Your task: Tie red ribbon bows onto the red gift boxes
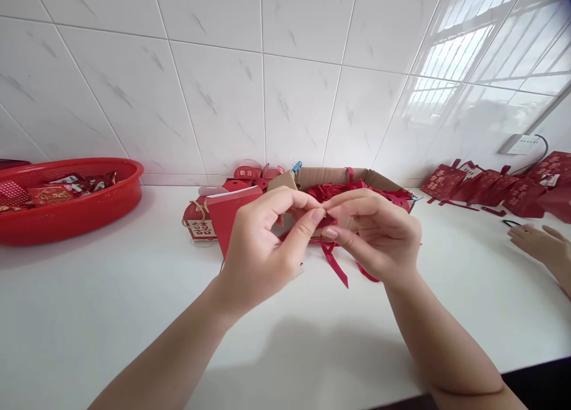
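Pinching what may be red ribbon (338, 269) toward the table's (156, 279) back edge, left hand (267, 237) and right hand (386, 231) could drop it if grips slacken.

left hand (263, 249) and right hand (383, 237) hide whatever is between their fingertips; the left edge cuts off the basket (89, 213).

Bright daylight; barred window reflection (452, 56) glaring on tiles (383, 29), upper right; soft shadow (307, 353) on surface (147, 297); edges visibly stretched.
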{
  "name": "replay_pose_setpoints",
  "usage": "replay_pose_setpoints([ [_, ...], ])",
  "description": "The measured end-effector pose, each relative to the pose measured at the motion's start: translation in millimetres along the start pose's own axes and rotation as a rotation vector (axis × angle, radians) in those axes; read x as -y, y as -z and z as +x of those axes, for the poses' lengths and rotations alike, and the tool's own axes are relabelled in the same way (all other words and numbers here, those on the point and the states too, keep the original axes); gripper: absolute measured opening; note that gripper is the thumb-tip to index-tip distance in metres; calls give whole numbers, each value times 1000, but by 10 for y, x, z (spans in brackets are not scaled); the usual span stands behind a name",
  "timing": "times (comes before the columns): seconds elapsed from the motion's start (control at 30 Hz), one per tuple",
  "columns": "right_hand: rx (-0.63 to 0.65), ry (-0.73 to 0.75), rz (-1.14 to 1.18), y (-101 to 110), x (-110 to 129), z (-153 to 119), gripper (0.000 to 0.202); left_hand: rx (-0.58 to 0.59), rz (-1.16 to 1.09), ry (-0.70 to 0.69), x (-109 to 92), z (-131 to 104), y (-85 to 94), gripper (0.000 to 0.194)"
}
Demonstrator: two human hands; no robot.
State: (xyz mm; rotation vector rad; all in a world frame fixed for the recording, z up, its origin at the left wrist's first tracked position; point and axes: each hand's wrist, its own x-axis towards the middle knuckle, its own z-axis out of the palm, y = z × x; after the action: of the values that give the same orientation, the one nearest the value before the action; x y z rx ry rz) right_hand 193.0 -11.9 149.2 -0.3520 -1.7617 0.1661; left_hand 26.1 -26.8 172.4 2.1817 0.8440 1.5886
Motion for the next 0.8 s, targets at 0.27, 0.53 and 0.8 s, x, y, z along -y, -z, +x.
replay_pose_setpoints([
  [0.27, -21, 29, 46, -20, 8, -22, 23, -81, -11, -161, 4, -36, -39, 11],
  [0.53, 126, -6, 159, 71, 20, 24, 14, 221, -190, 124, -42, -21, 23, 12],
  [0.8, 970, -645, -323, 471, -142, 42, 18, -403, -59, -24, 111, 170, 440, 5],
])
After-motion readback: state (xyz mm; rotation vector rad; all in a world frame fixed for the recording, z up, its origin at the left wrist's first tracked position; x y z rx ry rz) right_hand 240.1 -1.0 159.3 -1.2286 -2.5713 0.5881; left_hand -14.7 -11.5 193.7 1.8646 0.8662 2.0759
